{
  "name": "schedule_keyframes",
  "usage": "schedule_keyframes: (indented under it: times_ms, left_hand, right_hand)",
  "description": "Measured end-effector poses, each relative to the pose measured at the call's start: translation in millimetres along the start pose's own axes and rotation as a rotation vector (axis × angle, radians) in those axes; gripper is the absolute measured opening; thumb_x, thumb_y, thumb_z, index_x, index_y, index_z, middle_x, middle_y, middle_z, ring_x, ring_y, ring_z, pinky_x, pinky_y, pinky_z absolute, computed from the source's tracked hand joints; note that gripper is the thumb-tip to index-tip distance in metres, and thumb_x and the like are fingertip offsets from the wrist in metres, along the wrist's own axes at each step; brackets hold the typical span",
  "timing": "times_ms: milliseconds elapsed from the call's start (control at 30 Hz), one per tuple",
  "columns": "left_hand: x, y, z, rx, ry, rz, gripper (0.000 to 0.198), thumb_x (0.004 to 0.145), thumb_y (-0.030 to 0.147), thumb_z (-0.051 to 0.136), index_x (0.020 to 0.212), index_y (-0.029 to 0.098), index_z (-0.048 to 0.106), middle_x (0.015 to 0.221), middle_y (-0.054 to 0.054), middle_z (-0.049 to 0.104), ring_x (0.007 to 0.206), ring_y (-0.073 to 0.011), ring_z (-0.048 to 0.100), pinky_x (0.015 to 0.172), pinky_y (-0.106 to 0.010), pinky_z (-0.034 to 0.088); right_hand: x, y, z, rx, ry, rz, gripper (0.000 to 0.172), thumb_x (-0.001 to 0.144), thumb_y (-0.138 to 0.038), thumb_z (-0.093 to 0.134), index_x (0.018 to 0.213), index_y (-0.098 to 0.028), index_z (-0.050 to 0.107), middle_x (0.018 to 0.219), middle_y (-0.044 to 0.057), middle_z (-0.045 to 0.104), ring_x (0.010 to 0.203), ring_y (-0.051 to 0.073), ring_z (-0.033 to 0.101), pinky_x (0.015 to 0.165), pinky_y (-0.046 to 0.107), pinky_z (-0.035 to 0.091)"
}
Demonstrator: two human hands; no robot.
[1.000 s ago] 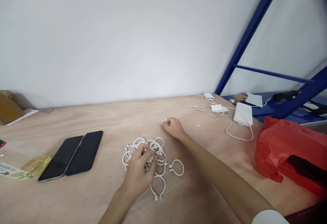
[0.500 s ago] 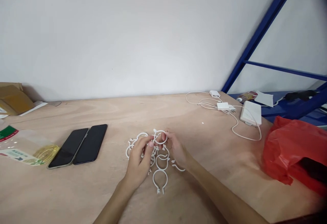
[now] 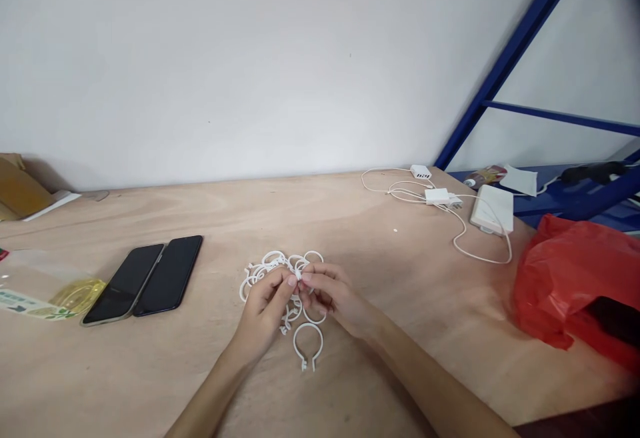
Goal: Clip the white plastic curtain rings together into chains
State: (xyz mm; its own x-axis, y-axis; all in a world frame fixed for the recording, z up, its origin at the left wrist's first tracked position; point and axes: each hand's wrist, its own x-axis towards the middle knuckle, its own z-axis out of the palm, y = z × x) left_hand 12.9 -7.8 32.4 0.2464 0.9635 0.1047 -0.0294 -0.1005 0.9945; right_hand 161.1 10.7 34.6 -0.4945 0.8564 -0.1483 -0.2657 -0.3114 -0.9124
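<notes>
My left hand (image 3: 263,306) and my right hand (image 3: 344,299) meet fingertip to fingertip above a heap of white plastic rings. Both pinch a white plastic ring clip (image 3: 299,275) at its small end; fingers cover part of it. More ring clips (image 3: 273,254) lie tangled under and behind my left hand. One separate open ring clip (image 3: 308,325) rests flat nearer me, its two ends apart and pointing toward me.
Two dark phones (image 3: 169,275) lie side by side on the wooden table (image 3: 225,385). Left of them is a clear plastic bag (image 3: 37,301) with something yellow inside. A charger with white cables (image 3: 437,197), a white box (image 3: 493,210) and a red plastic bag (image 3: 565,285) are at right.
The ring clip my right hand was holding up has come lower between both hands. My left fingers have moved in and closed on it. The view has shifted slightly.
</notes>
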Motion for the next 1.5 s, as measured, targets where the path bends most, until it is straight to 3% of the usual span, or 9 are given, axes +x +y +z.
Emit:
schedule_keyframes:
  times_ms: [267, 500, 700, 933, 1067, 1133, 1267, 1400, 1500]
  left_hand:
    - [-4, -3, -2.2, -0.312, 0.0, -0.16, 0.036, 0.083, 0.045, 0.058, 0.063, 0.016, 0.049, 0.066, -0.001, 0.049, 0.066, -0.0139, 0.046, 0.062, -0.025, 0.038]
    - [-5, 9, 4.2, -0.551, -0.091, -0.253, 0.038, 0.077, 0.042, 0.066, 0.058, 0.016, 0.046, 0.065, 0.0, 0.042, 0.065, -0.013, 0.04, 0.06, -0.024, 0.035]
    - [-2, 6, 3.2, -0.55, -0.062, -0.172, 0.039, 0.083, 0.04, 0.056, 0.054, 0.019, 0.039, 0.06, 0.001, 0.033, 0.058, -0.013, 0.034, 0.061, -0.028, 0.037]
    - [-2, 8, 1.6, -0.301, -0.024, -0.163, 0.036, 0.078, 0.045, 0.056, 0.057, 0.019, 0.045, 0.06, 0.0, 0.038, 0.059, -0.0141, 0.038, 0.058, -0.028, 0.036]
    - [-4, 6, -5.3, 0.101, 0.014, 0.076, 0.03, 0.084, 0.037, 0.053, 0.061, 0.018, 0.055, 0.066, -0.003, 0.052, 0.067, -0.017, 0.048, 0.066, -0.03, 0.038]
    - [-4, 4, -8.9, 0.393, 0.061, 0.228, 0.024, 0.086, 0.032, 0.052, 0.069, 0.018, 0.061, 0.072, -0.004, 0.058, 0.072, -0.0184, 0.051, 0.071, -0.032, 0.038]
    - [-3, -3, -12.8, 0.815, 0.097, 0.434, 0.014, 0.082, 0.026, 0.056, 0.073, 0.02, 0.065, 0.083, -0.006, 0.062, 0.079, -0.0197, 0.054, 0.077, -0.036, 0.037]
    - [-4, -8, -16.1, 1.02, 0.065, 0.418, 0.013, 0.08, 0.028, 0.057, 0.073, 0.02, 0.063, 0.088, -0.006, 0.06, 0.082, -0.0211, 0.053, 0.078, -0.038, 0.039]
    - [-12, -7, -23.3, 1.067, 0.092, 0.363, 0.019, 0.082, 0.036, 0.056, 0.089, 0.02, 0.064, 0.101, -0.009, 0.059, 0.096, -0.0247, 0.054, 0.086, -0.041, 0.042]
  right_hand:
    - [0, 7, 8, 0.38, -0.125, 0.074, 0.02, 0.069, -0.025, 0.059, 0.057, -0.017, 0.046, 0.044, -0.008, 0.035, 0.037, 0.003, 0.024, 0.04, 0.02, 0.016]
    - [-1, 16, 9, 0.559, -0.171, 0.093, 0.022, 0.067, -0.023, 0.056, 0.05, -0.017, 0.044, 0.037, -0.008, 0.032, 0.032, 0.003, 0.019, 0.037, 0.02, 0.014]
    - [0, 18, 12, 0.691, -0.115, 0.032, 0.029, 0.068, -0.028, 0.05, 0.044, -0.019, 0.036, 0.037, -0.006, 0.03, 0.034, 0.005, 0.022, 0.037, 0.021, 0.017]
    - [0, 13, 8, 0.541, -0.065, 0.078, 0.024, 0.067, -0.028, 0.053, 0.048, -0.018, 0.043, 0.04, -0.007, 0.035, 0.035, 0.005, 0.022, 0.039, 0.022, 0.017]
    - [1, 8, 6, 0.194, 0.107, -0.036, 0.014, 0.068, -0.028, 0.057, 0.058, -0.018, 0.055, 0.044, -0.006, 0.043, 0.036, 0.006, 0.028, 0.038, 0.022, 0.017]
    - [3, 6, 3, -0.037, 0.196, -0.15, 0.011, 0.068, -0.026, 0.058, 0.063, -0.018, 0.062, 0.05, -0.004, 0.048, 0.041, 0.008, 0.036, 0.04, 0.022, 0.024]
    - [9, 5, -12, -0.373, 0.365, -0.378, 0.009, 0.066, -0.022, 0.06, 0.066, -0.019, 0.069, 0.082, 0.003, 0.061, 0.067, 0.013, 0.053, 0.06, 0.026, 0.042]
    - [17, 9, -39, -0.65, 0.558, -0.397, 0.01, 0.069, -0.023, 0.058, 0.069, -0.019, 0.067, 0.082, 0.004, 0.062, 0.073, 0.017, 0.056, 0.07, 0.031, 0.045]
    - [23, 14, -60, -0.788, 0.621, -0.356, 0.013, 0.069, -0.02, 0.055, 0.074, -0.018, 0.067, 0.085, 0.005, 0.065, 0.081, 0.019, 0.058, 0.078, 0.035, 0.045]
